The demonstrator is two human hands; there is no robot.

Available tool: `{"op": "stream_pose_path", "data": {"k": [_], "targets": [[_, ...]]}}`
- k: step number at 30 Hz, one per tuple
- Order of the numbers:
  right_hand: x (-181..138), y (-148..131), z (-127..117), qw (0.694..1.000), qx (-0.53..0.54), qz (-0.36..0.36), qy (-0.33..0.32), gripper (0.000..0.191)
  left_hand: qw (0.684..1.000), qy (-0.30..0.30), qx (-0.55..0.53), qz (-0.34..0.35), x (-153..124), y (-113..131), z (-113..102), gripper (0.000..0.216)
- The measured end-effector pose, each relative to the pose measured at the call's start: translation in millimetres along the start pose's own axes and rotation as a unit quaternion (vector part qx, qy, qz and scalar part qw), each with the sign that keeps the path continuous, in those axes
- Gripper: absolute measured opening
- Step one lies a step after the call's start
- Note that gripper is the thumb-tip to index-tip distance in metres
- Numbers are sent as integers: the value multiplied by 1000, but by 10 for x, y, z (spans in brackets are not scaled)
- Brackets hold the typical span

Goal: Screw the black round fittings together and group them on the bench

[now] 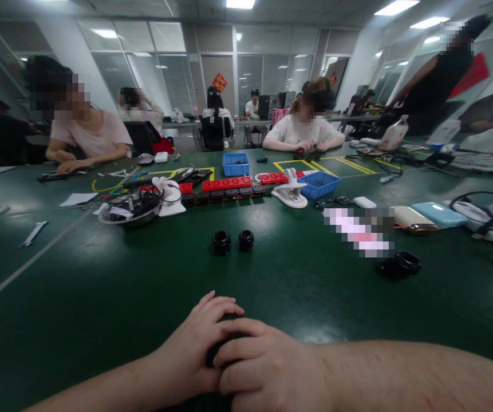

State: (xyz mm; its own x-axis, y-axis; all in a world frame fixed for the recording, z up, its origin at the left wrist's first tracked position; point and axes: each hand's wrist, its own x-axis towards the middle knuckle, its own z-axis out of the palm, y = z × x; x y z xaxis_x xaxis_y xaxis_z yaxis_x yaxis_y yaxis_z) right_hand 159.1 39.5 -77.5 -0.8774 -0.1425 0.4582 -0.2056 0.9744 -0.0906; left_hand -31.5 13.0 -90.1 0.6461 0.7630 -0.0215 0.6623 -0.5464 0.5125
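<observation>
My left hand (203, 337) and my right hand (267, 360) meet low in the middle of the view, just over the green tabletop (143, 286). Both have bent fingers, and the right fingers overlap the left ones. Something dark shows in the gap between them, but my fingers hide most of it, so its kind is unclear. Beyond my hands stand two small, glossy black round pieces with ringed sides, a left one (221, 243) and a right one (246, 240). Farther right lies a similar black piece (401, 264).
Across the table run red power strips (227, 183), flanked by a white clip stand (290, 191) and a metal bowl (130, 214) of cables. Blue bins (236, 165), a phone-like blurred item (358, 232) and power banks (439, 214) lie around. Co-workers (304, 126) sit opposite.
</observation>
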Motion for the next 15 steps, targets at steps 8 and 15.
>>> {"op": "stream_pose_path", "data": {"k": [8,15], "targets": [[-39,-46,-2,991,-4,46,126,27,1000,-7,3,7,-25,-16,7,50],[14,-82,-53,955,45,267,125,47,1000,-3,-7,10,-26,-24,21,64]]}}
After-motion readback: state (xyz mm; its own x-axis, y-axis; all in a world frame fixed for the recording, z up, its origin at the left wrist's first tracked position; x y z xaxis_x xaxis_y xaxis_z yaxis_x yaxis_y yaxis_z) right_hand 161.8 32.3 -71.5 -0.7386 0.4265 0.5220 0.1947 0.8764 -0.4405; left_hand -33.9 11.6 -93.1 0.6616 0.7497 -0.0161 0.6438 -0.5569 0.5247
